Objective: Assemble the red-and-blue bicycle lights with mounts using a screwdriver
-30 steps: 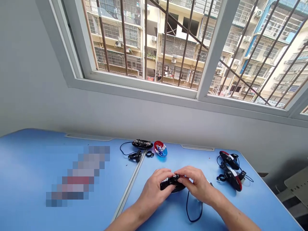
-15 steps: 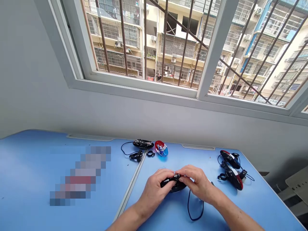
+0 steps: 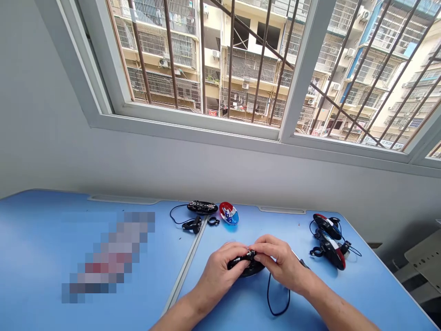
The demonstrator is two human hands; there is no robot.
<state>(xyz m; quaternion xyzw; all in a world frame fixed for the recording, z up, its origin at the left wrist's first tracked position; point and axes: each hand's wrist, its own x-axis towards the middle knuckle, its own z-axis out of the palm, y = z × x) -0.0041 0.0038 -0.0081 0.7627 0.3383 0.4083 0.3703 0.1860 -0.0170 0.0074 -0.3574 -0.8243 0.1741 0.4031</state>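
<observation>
Pinching a glossy black oval plastic housing [image 3: 252, 270] between left hand [image 3: 220, 266] and right hand [image 3: 277, 259], with both grips closed onto it. Held right of the seam [image 3: 186, 266] in the blue bench [image 3: 275, 230], with long axis roughly parallel to the back edge; impossible to tell which end faces forward. Open surface toward back and right edges.

blue tables [image 3: 161, 271] under a barred window [image 3: 301, 69] suggest a workroom.
</observation>
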